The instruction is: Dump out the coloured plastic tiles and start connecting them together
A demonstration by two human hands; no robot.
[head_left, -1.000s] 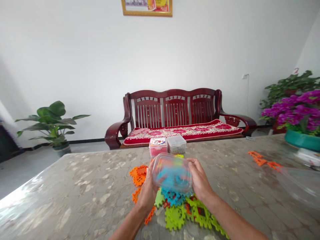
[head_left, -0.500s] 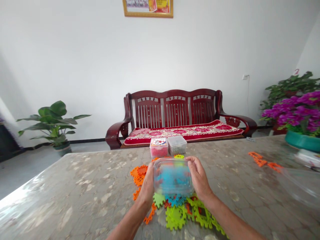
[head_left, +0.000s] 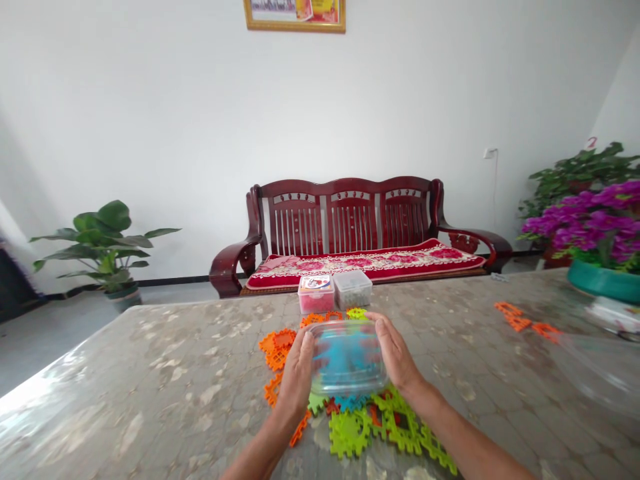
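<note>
Between my two hands is a clear plastic container [head_left: 349, 383], held above the table. Blue shows through it, blurred, so I cannot tell whether the blue pieces are inside or behind. My left hand [head_left: 298, 367] grips its left side. On the right side, my right hand [head_left: 397, 350] closes with the thumb along the upper edge. Under and around the container lie toothed plastic pieces: green ones [head_left: 350, 433] nearest me, orange ones [head_left: 277, 343] to the left, and a partly hidden blue one [head_left: 350, 403].
Beyond the hands stand a small box with pink contents [head_left: 317, 301] and a clear box [head_left: 353, 297]. At the right are orange pieces [head_left: 515, 316], a transparent plastic item [head_left: 600, 373] and purple flowers in a teal pot [head_left: 605, 283]. A wooden bench [head_left: 350, 217] stands behind the table.
The container has come down slightly and tilted a little in my hands. Both hands still hold its sides. The pieces on the table look unmoved.
</note>
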